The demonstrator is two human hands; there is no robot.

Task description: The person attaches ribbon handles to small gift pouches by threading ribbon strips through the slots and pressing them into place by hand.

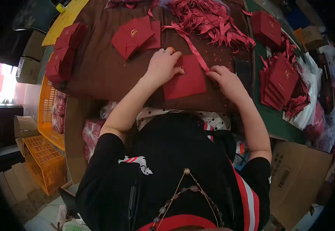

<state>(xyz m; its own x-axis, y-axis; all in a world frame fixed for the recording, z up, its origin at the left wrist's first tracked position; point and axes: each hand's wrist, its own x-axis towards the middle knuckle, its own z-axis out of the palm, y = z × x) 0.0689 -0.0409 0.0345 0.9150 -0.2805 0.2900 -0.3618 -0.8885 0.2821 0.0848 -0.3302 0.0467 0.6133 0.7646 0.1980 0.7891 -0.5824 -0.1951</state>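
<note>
Brown cloth-covered worktop (98,73) takes up most of the upper area; green table (263,98) alongside at right, big cardboard box (304,169) below it. Left of the worktop: yellow-orange crate (45,109) with bagged red items, smaller orange crate (46,167) lower down. Large heap of red ribbons (208,23) at the far side of the worktop, ends trailing toward the work spot. Row of red boxes (63,57) near the left edge; fanned stack of red bags (281,81) and another red stack (266,29) on the green table, loose ribbons around them. Red pieces with gold print (132,36) overlap just beyond the left hand. Plain red piece (192,82) lies flat on the cloth in front of the person, between the hands. Left hand (165,63) bent over its upper left part, hiding some of it; can't tell if it grips. Right hand (223,79) pinches a red ribbon (194,50) at the piece's right edge. Dark flat object (243,69) just beside that hand. Tiny red scraps (221,57) scattered near the heap.
</note>
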